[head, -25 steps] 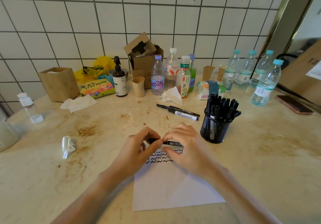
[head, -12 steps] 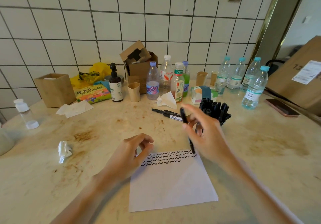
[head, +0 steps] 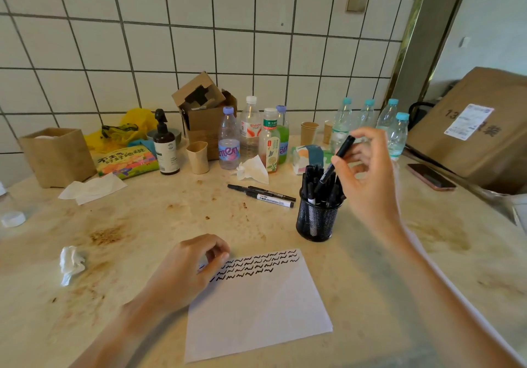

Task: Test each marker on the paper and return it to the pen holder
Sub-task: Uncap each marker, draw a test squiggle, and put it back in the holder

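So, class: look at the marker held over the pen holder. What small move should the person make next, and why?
Probably lower the marker into the mesh pen holder and let go. The right hand pinches it, tilted, its lower end already among the markers standing in the holder, while the left hand rests on the paper, which already bears rows of test squiggles.

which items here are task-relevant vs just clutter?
Job: marker pinched in right hand, mesh pen holder, paper under left hand, two loose markers.
Clutter: bottles, paper cups, phone, crumpled tissue, cardboard boxes.
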